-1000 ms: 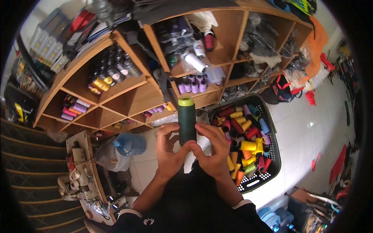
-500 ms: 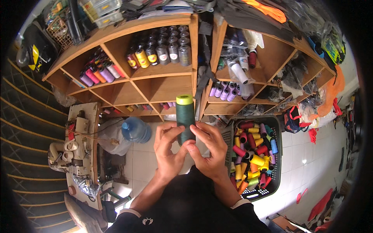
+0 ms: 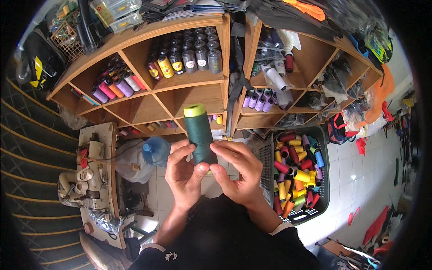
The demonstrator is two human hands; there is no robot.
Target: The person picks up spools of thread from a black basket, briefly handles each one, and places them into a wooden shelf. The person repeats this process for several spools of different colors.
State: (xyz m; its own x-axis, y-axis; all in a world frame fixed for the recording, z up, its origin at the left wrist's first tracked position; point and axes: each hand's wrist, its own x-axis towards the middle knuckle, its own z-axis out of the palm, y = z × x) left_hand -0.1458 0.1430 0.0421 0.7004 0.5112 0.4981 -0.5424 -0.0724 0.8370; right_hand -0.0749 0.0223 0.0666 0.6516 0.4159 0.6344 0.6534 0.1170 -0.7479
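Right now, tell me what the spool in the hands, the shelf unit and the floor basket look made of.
Spool: dark green wound thread, matte and fibrous, on a yellow-green core, probably plastic. Both the left hand and right hand grip it. Shelf unit: brown wood with visible grain, lightly glossy. Basket: dark, stiff lattice walls, likely moulded plastic.

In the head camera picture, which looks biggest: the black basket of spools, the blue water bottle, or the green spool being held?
1. Black basket.
2. Green spool, though nearness to the camera enlarges it.
3. Blue water bottle, looks slightly smaller.

Dark sleeves, white cuffs, bare hands
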